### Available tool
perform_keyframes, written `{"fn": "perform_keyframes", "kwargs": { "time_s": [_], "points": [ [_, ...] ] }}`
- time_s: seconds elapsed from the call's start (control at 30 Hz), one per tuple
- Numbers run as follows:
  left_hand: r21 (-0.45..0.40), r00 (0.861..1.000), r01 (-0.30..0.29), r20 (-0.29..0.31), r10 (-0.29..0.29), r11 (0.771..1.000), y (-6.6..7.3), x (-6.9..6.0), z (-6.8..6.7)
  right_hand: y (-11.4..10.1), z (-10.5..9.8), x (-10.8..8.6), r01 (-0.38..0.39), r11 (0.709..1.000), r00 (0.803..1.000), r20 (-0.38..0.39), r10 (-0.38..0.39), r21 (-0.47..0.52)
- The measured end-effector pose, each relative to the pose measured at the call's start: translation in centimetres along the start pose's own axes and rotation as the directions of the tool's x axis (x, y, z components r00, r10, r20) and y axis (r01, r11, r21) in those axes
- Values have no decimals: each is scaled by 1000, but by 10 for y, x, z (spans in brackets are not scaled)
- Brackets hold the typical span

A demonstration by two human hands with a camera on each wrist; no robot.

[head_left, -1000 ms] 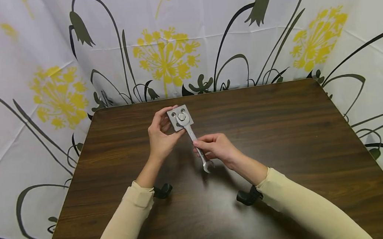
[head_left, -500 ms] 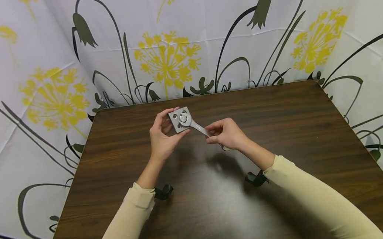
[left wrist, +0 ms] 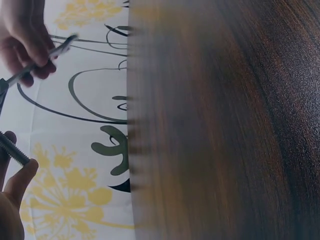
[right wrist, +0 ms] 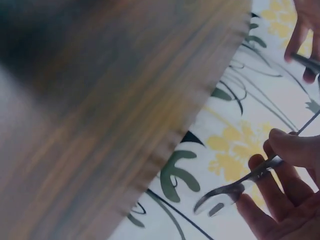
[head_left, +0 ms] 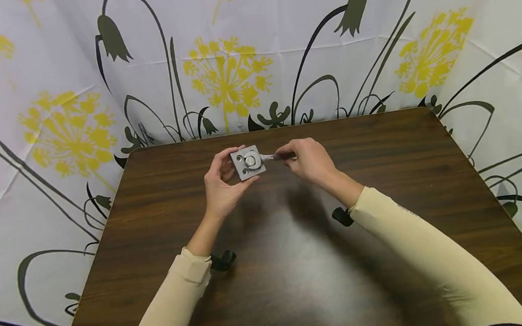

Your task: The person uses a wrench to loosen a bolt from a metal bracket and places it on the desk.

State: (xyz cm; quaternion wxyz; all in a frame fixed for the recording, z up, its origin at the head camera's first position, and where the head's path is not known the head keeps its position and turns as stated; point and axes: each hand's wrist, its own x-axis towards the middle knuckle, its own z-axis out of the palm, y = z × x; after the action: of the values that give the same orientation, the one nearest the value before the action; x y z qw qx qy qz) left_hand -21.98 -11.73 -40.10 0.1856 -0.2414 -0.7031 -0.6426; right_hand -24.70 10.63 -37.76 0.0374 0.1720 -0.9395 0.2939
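Note:
A square grey metal plate (head_left: 239, 166) with holes is held up over the table by my left hand (head_left: 219, 193), gripped at its edges between thumb and fingers. A hex bolt head (head_left: 250, 161) shows on the plate's face, and the ring end of a combination wrench (head_left: 267, 158) sits around it. My right hand (head_left: 312, 160) pinches the wrench's shank, which points right. The wrench's open end (right wrist: 217, 199) sticks out past the fingers in the right wrist view. A threaded bolt shank (left wrist: 14, 150) shows beside the left thumb in the left wrist view.
Below the hands spreads a dark wood-grain table (head_left: 163, 190). A white curtain (head_left: 250, 12) with yellow and grey flower prints hangs behind the far edge. Black straps with camera mounts sit at both wrists.
My right hand has swung the wrench counter-clockwise around the bolt head, from pointing down and right to pointing straight right. The left hand and plate stay nearly still.

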Motion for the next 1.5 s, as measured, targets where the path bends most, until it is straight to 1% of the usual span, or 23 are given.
{"fn": "perform_keyframes", "kwargs": {
  "time_s": [0.17, 0.3, 0.43, 0.53, 0.63, 0.77, 0.8, 0.83, 0.9, 0.93, 1.0, 1.07, 1.1, 1.13, 1.17, 1.2, 1.27, 1.3, 1.33, 1.37, 1.4, 1.43, 1.5],
  "points": [
    [-8, 1000, 8, 4, -8, 1000, -1, -2, -1, -1, -1, 18, 96, 986, 994, -40, -102, -134],
    [-17, 1000, 6, 10, -6, 1000, -1, -3, -1, -2, -4, 30, 192, 953, 977, -48, -209, -236],
    [-31, 999, 9, 46, -8, 999, -2, -3, -2, -5, -9, 39, 296, 894, 942, -51, -331, -336],
    [-29, 997, 18, 70, -16, 999, -1, -4, -2, -8, -12, 43, 357, 845, 915, -32, -402, -398],
    [-21, 996, 28, 86, -26, 999, -3, -5, -1, -12, -17, 46, 399, 795, 895, 4, -447, -457],
    [-23, 996, 32, 86, -29, 999, -17, -6, -3, -14, -22, 47, 416, 744, 874, 6, -485, -522],
    [-25, 996, 29, 83, -27, 999, -20, -5, -3, -13, -23, 47, 412, 741, 872, -7, -490, -530],
    [-26, 997, 29, 78, -27, 999, -24, -5, -3, -12, -25, 47, 403, 746, 872, -24, -489, -529],
    [-26, 997, 28, 67, -27, 999, -27, -4, -4, -8, -27, 46, 379, 771, 881, -55, -470, -512],
    [-24, 998, 31, 62, -29, 999, -27, -4, -4, -6, -28, 45, 359, 790, 892, -65, -446, -496],
    [-25, 998, 33, 55, -32, 999, -24, -3, -4, -2, -31, 42, 294, 851, 932, -67, -357, -435],
    [-27, 999, 30, 45, -29, 999, -18, -1, -4, 1, -33, 36, 195, 911, 976, -20, -217, -364],
    [-30, 999, 27, 40, -26, 999, -15, -1, -5, 3, -33, 33, 139, 934, 990, 9, -144, -329],
    [-30, 999, 23, 35, -22, 999, -11, 0, -5, 4, -33, 29, 78, 953, 997, 44, -68, -293],
    [-30, 999, 17, 30, -16, 999, -8, 1, -5, 4, -33, 25, 20, 968, 997, 82, 1, -251],
    [-29, 1000, 13, 24, -12, 999, -5, 2, -6, 5, -33, 21, -30, 978, 992, 118, 55, -206],
    [-21, 1000, 12, 16, -12, 1000, -1, 4, -7, 6, -30, 12, -104, 990, 977, 179, 119, -93],
    [-17, 1000, 13, 14, -12, 1000, 0, 4, -8, 7, -27, 8, -131, 991, 970, 205, 133, -19],
    [-10, 1000, 13, 13, -13, 1000, 1, 5, -8, 7, -24, 3, -165, 983, 961, 238, 143, 75],
    [-2, 1000, 13, 14, -12, 1000, 1, 5, -9, 7, -20, -2, -206, 962, 950, 275, 151, 182],
    [5, 1000, 13, 15, -13, 1000, 1, 5, -9, 7, -15, -6, -255, 923, 936, 312, 161, 288],
    [11, 1000, 11, 17, -11, 1000, 1, 5, -10, 6, -11, -11, -309, 869, 920, 351, 172, 385],
    [15, 1000, 6, 16, -6, 1000, 0, 5, -10, 2, -3, -19, -415, 732, 888, 417, 195, 541]
  ]
}}
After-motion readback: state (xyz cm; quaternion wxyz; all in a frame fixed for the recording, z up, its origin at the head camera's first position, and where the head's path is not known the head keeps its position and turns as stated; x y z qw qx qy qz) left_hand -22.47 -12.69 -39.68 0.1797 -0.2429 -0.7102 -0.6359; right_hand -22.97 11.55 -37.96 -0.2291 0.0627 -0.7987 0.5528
